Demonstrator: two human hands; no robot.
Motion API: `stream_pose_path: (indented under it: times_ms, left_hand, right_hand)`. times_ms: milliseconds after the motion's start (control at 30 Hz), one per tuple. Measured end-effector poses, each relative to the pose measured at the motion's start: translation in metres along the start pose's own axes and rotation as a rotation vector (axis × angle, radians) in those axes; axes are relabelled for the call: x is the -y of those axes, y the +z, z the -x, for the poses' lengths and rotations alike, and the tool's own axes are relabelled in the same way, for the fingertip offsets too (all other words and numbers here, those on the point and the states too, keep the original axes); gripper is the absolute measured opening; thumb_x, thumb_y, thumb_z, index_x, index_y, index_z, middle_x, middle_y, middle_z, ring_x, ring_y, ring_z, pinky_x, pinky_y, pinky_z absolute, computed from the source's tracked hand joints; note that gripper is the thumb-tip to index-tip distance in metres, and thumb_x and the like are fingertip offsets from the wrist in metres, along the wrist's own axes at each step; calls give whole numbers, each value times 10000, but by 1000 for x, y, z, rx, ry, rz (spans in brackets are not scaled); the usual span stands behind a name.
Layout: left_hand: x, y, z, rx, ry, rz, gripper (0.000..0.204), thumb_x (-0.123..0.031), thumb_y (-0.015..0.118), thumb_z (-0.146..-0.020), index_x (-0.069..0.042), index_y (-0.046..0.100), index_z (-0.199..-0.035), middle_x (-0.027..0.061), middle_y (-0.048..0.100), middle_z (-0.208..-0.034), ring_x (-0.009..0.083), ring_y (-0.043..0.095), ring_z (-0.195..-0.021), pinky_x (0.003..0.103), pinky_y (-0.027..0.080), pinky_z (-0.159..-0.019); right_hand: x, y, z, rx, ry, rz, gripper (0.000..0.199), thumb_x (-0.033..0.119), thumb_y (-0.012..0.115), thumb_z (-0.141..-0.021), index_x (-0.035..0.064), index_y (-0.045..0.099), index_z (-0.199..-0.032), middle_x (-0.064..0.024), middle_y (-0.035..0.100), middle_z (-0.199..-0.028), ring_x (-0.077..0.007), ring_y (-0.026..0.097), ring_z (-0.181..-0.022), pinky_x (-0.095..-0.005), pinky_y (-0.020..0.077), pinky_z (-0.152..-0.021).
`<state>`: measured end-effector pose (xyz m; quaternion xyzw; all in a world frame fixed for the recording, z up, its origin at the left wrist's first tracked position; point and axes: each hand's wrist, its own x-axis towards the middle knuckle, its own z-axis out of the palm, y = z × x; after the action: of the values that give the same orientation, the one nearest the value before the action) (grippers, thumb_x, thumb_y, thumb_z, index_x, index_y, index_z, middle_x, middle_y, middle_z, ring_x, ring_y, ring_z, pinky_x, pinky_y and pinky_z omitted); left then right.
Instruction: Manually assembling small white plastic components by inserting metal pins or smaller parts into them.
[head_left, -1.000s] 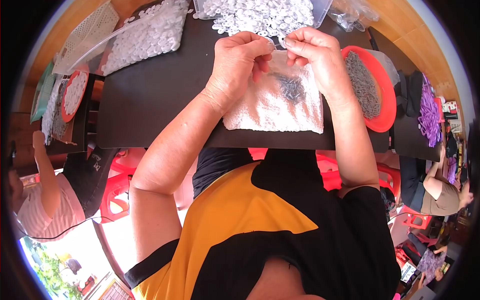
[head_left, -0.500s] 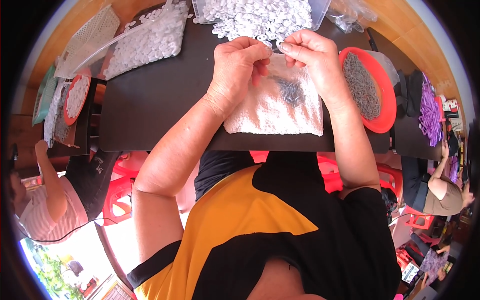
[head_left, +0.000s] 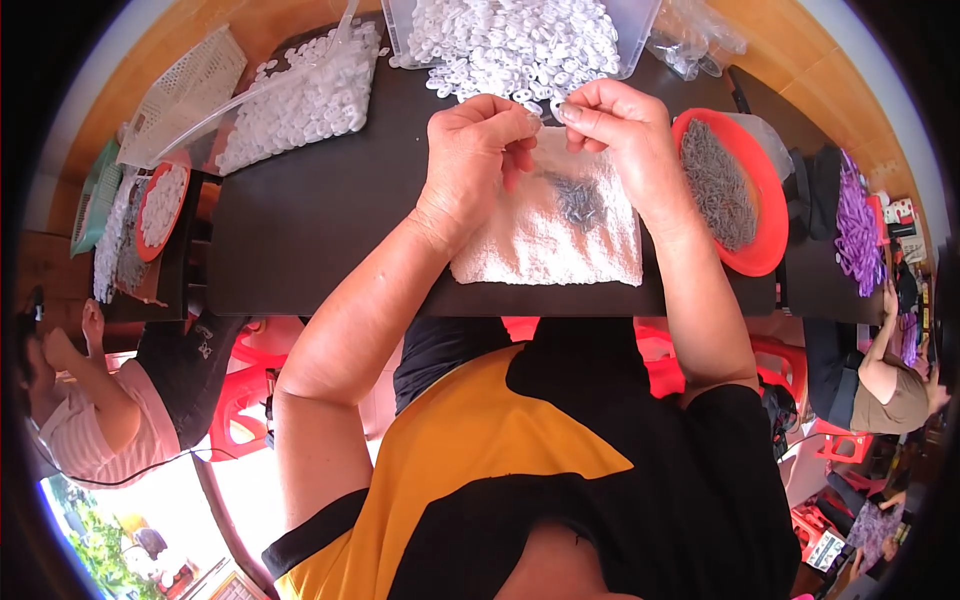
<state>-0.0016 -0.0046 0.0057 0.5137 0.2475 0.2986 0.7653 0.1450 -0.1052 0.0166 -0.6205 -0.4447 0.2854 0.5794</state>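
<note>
Both my hands are raised side by side over the far edge of a pale cloth [head_left: 545, 262], with their fingertips close together. My left hand [head_left: 478, 140] is closed in a pinch; a bit of white shows at its fingertips, too small to make out. My right hand [head_left: 625, 125] pinches a small white oval piece [head_left: 557, 106] between thumb and forefinger. Below them on the cloth lies a small heap of thin grey metal-looking pieces [head_left: 578, 203]. Just beyond my hands, a pile of white oval pieces with holes [head_left: 510, 45] spills from a clear plastic bin [head_left: 640, 40].
A red bowl [head_left: 768, 215] of grey pieces stands at my right. Toward the left back lies a clear bag of white pieces [head_left: 300, 105] on the dark table [head_left: 310, 230]. Purple strips [head_left: 860, 225] lie far right. People sit at both sides [head_left: 105, 410], [head_left: 885, 390].
The view has shifted slightly, so the table sits lower in the picture. My hands keep their pinches close together. The person at the left has raised a hand from the table.
</note>
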Motion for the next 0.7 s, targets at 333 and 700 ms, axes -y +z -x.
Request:
stream_pose_path:
  times_ms: [333, 700]
  left_hand:
    - [1, -2, 0, 7, -26, -5, 98, -69, 652, -826, 21, 622, -847, 72, 607, -719, 135, 562, -554, 249, 413, -451]
    - [-1, -4, 1, -12, -48, 48, 116, -88, 673, -807, 12, 621, -831, 63, 604, -703, 129, 560, -551, 253, 404, -454]
  right_hand:
    - [5, 7, 1, -17, -35, -40, 126, 128, 669, -865, 10, 633, -839, 10, 594, -720, -69, 531, -660, -219, 393, -618]
    - [-5, 4, -3, 43, 109, -172, 126, 133, 628, -892, 17, 653, -933, -31, 637, -762, -120, 598, -690, -232, 405, -649]
